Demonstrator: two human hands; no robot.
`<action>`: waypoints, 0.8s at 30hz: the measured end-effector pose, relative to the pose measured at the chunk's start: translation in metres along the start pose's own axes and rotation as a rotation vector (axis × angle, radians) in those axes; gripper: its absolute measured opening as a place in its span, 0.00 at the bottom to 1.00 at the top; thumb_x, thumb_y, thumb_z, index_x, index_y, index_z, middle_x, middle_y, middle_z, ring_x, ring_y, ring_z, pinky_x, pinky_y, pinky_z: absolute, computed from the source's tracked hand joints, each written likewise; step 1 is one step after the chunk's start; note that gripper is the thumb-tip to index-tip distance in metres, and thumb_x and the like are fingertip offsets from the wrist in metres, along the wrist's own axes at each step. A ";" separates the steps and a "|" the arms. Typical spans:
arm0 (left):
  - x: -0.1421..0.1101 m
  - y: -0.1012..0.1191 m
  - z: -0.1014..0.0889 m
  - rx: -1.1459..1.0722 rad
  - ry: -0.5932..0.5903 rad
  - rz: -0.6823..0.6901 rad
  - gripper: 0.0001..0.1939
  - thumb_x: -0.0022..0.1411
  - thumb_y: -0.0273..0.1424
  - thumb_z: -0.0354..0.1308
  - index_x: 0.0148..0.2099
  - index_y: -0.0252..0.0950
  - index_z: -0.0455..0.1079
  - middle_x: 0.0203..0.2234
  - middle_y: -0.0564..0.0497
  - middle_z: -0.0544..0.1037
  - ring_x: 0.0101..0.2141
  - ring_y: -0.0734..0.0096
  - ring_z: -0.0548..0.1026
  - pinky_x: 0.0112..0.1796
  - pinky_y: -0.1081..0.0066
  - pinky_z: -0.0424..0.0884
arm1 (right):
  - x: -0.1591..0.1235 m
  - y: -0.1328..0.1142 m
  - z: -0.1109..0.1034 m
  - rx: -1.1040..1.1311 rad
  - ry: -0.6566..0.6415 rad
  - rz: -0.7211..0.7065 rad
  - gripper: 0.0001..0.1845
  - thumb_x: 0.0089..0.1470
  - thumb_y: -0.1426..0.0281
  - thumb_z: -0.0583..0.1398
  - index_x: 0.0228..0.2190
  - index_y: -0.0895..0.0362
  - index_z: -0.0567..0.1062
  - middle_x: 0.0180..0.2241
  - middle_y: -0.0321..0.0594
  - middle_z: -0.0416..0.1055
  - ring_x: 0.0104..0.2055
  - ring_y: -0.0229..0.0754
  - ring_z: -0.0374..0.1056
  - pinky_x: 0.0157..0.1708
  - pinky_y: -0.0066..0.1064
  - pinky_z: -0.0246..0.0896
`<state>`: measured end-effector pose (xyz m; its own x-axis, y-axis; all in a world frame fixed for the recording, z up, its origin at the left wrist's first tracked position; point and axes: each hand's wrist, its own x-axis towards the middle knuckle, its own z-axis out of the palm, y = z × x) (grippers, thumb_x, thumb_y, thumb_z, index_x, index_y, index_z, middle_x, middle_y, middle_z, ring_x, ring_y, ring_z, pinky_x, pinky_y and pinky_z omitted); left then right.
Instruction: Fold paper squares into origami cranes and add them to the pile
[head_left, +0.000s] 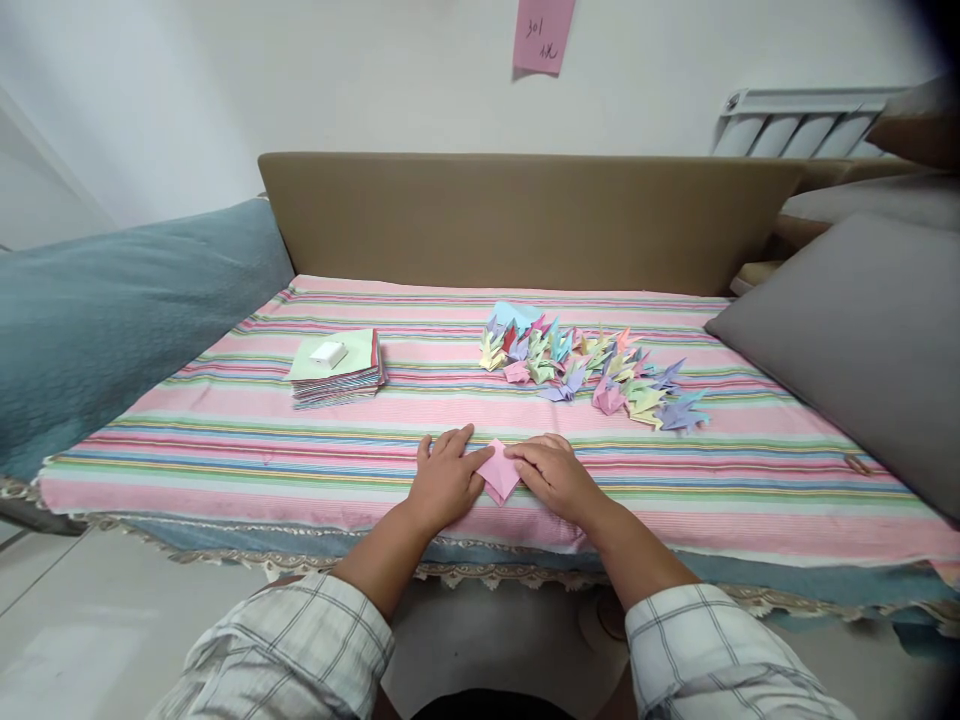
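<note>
A small pink origami paper (pixel 499 472), folded to a diamond shape, lies on the striped cloth in front of me. At its left edge is my left hand (pixel 448 474), fingers spread over the cloth and thumb resting on the paper. My right hand (pixel 553 475) has its fingers curled together at the paper's right corner, pinching it. Beyond my hands, to the right, several folded paper cranes (pixel 570 388) in mixed pastel colours lie in a cluster. A stack of square coloured paper (pixel 337 388) sits to the left, a small white block (pixel 328 354) on top.
The striped cloth (pixel 225 420) covers a sofa seat with a brown backrest (pixel 525 220). A blue-covered armrest (pixel 135 290) bounds the left side, grey cushions (pixel 855 330) the right. A light blue paper (pixel 516 314) lies behind the cranes. A small brown object (pixel 857 464) lies near the cushion.
</note>
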<state>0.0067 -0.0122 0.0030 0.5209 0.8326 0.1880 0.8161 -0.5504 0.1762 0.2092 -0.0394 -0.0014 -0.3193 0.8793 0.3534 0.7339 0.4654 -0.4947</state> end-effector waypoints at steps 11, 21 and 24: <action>-0.004 -0.015 -0.018 -0.044 -0.033 0.076 0.17 0.58 0.34 0.56 0.50 0.48 0.71 0.56 0.46 0.66 0.55 0.54 0.64 0.53 0.52 0.58 | 0.001 0.008 0.002 0.002 0.007 -0.008 0.12 0.51 0.72 0.57 0.39 0.54 0.74 0.38 0.41 0.75 0.41 0.44 0.67 0.45 0.39 0.58; -0.007 -0.016 -0.031 -0.067 -0.042 0.129 0.12 0.57 0.33 0.56 0.42 0.41 0.76 0.49 0.46 0.74 0.49 0.58 0.70 0.50 0.59 0.64 | -0.002 0.006 0.003 -0.019 0.007 -0.039 0.10 0.52 0.72 0.57 0.37 0.54 0.75 0.37 0.41 0.73 0.42 0.44 0.65 0.44 0.38 0.59; -0.010 -0.008 -0.027 -0.141 0.002 0.131 0.17 0.55 0.41 0.59 0.45 0.39 0.73 0.50 0.44 0.72 0.50 0.57 0.70 0.51 0.59 0.64 | -0.003 0.005 0.004 -0.042 0.023 -0.045 0.10 0.53 0.72 0.57 0.38 0.54 0.75 0.39 0.43 0.71 0.43 0.44 0.64 0.43 0.38 0.59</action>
<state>-0.0118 -0.0172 0.0258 0.6200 0.7530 0.2204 0.6979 -0.6577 0.2837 0.2113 -0.0393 -0.0078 -0.3391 0.8546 0.3932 0.7440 0.4994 -0.4439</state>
